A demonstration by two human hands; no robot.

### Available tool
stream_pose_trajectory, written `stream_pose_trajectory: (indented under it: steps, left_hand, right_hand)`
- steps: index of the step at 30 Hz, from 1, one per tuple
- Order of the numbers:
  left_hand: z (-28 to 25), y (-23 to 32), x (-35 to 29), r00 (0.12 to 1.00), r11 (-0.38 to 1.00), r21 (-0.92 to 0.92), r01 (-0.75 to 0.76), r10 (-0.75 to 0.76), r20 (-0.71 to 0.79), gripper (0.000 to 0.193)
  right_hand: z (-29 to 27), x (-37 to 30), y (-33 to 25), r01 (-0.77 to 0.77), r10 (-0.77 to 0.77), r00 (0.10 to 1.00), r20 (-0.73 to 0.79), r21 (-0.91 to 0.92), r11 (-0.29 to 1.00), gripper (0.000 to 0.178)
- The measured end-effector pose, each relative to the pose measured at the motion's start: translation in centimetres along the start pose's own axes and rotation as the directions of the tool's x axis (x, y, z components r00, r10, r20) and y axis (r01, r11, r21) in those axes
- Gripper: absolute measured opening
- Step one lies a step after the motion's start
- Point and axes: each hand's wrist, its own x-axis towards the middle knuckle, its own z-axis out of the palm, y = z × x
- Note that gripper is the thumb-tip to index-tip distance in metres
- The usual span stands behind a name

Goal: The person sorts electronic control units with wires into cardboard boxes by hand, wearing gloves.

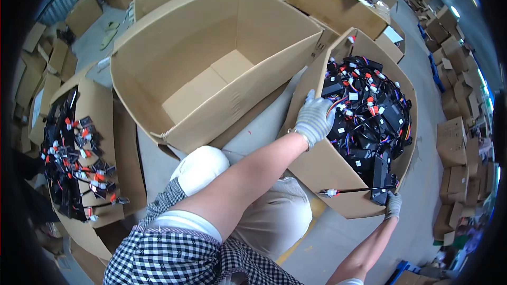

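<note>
An open cardboard box to my right is filled with black plastic modules, their wires tipped with white and red connectors. My left hand, in a striped grey glove, is closed over this box's left rim, close to some coloured wires. At the near right corner is my gloved right hand, its fingers partly hidden and closed at the rim. Touching those fingers is the lower end of a long black module that lies over the edge. A black cable with a white connector hangs across the near wall.
In front of me stands a large open cardboard box with only its bare bottom showing. At left, black wired parts lie over another carton. More cartons stand behind, and stacked boxes line the right side.
</note>
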Motion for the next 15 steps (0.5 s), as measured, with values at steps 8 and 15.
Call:
stream_pose_trajectory:
  steps: [8,15]
  left_hand:
    - [-2.5,-2.6,4.4,0.989,0.992,0.033,0.118,-0.120,0.083,0.025]
    - [-6.0,-1.8,2.0,0.935,0.977,-0.039,0.209,-0.188,0.302,0.026]
  right_hand:
    - [0.6,-6.4,-3.0,-0.056,0.015,0.985,-0.173,-0.239,0.969,0.033]
    - [0.5,-5.6,-3.6,-0.090,-0.066,0.961,-0.270,-0.527,0.845,0.036]
